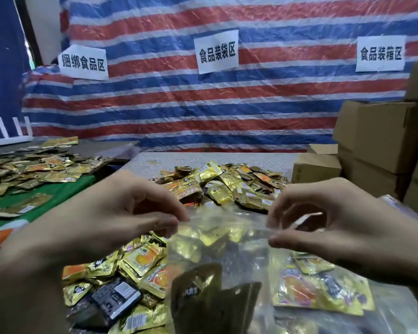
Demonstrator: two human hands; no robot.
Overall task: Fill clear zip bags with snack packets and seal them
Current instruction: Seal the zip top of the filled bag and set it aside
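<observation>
A clear zip bag hangs upright in front of me with several gold and dark snack packets inside. My left hand pinches the left end of its zip strip between thumb and fingers. My right hand pinches the right end the same way. The strip is stretched level between the two hands. Loose gold snack packets are heaped on the grey table behind the bag, and more gold packets lie under it on the left.
Stacked cardboard boxes stand at the right. A second spread of packets covers a green surface at the left. A striped tarp with three paper signs closes the back. More clear bags lie near the right edge.
</observation>
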